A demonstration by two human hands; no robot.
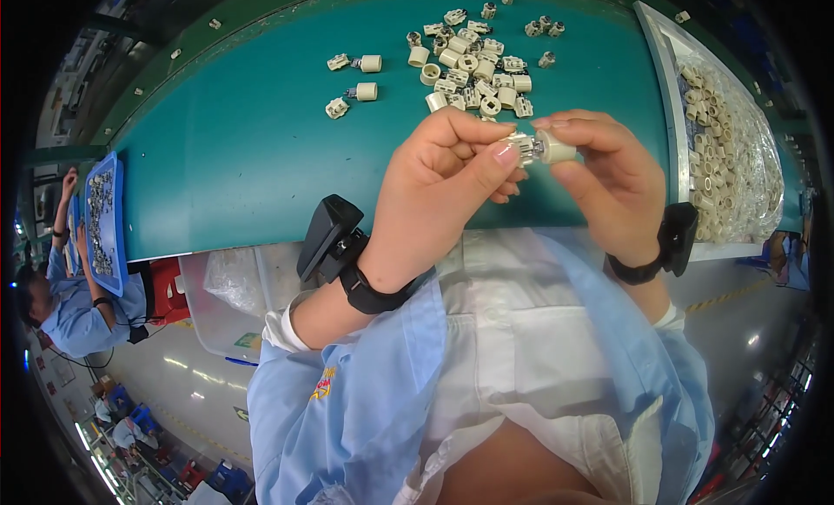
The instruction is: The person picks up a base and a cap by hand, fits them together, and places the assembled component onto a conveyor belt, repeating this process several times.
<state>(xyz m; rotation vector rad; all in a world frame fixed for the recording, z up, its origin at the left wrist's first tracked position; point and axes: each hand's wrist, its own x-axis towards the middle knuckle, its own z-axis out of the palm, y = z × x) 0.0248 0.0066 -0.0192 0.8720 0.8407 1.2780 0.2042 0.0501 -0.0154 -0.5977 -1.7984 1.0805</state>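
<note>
Over the near edge of the green tabletop, my left hand [439, 170] pinches a cream slotted plastic insert [524, 147] between thumb and fingers. My right hand [608, 153] grips a cream cylindrical sleeve [556, 147] by its sides. Insert and sleeve are in line, with a bit of metal showing between them; whether they are joined I cannot tell. Just beyond my hands lies a loose pile of sleeves and inserts [469, 63]. Two sleeves with metal parts, an upper one [371, 63] and a lower one [367, 92], lie to the left beside slotted inserts.
At the right stands a tray [682, 157] lined with clear plastic and heaped with cream sleeves. Small dark-and-cream parts [545, 25] are scattered at the back. On the left is a blue tray [119, 218] of small parts, with another person [87, 309] working there. A clear bin [221, 309] sits below the table.
</note>
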